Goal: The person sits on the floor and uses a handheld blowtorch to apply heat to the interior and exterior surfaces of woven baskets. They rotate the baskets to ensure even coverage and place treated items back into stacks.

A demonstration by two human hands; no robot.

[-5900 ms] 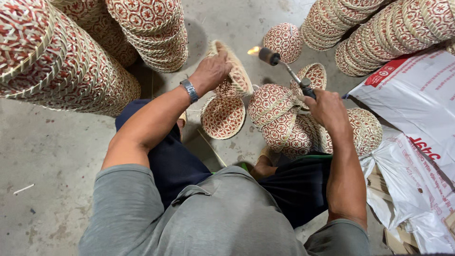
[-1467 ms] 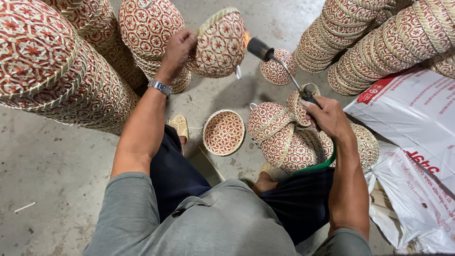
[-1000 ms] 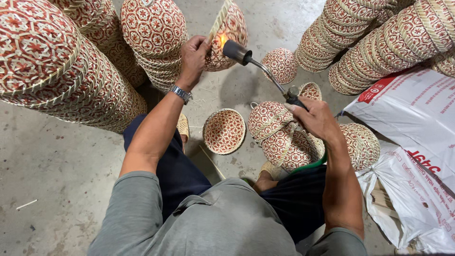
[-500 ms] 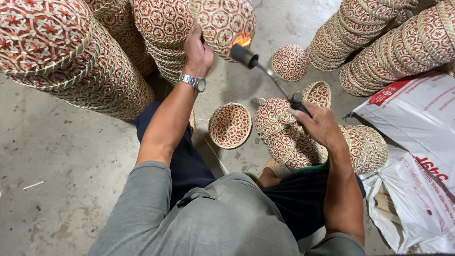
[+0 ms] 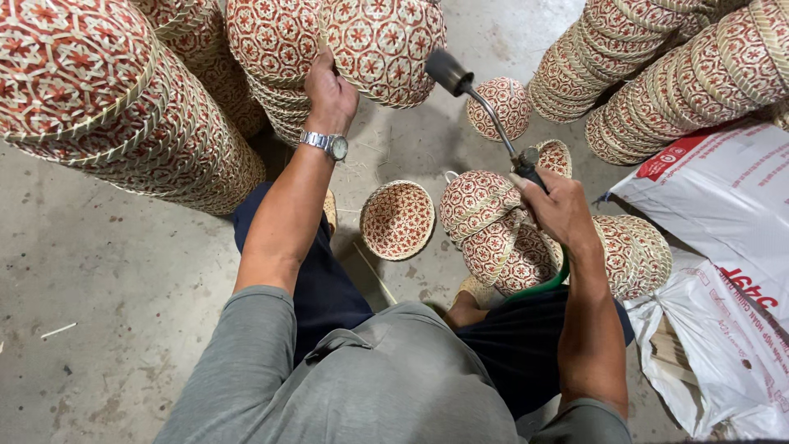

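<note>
Left hand [image 5: 329, 90] is up high, gripping the rim of a red and cream woven basket [image 5: 386, 45], next to a tall stack of baskets [image 5: 271, 49]. Right hand [image 5: 555, 205] is wrapped tight around a torch [image 5: 485, 107], its nozzle near the basket; maybe unlit. One small basket [image 5: 398, 219] lies on the floor between them.

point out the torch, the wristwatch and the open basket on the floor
torch [image 5: 449, 71], head view, on its dark nozzle
wristwatch [image 5: 334, 145], head view, on its face at the left wrist
open basket [image 5: 398, 219], head view, on its woven inside
</note>
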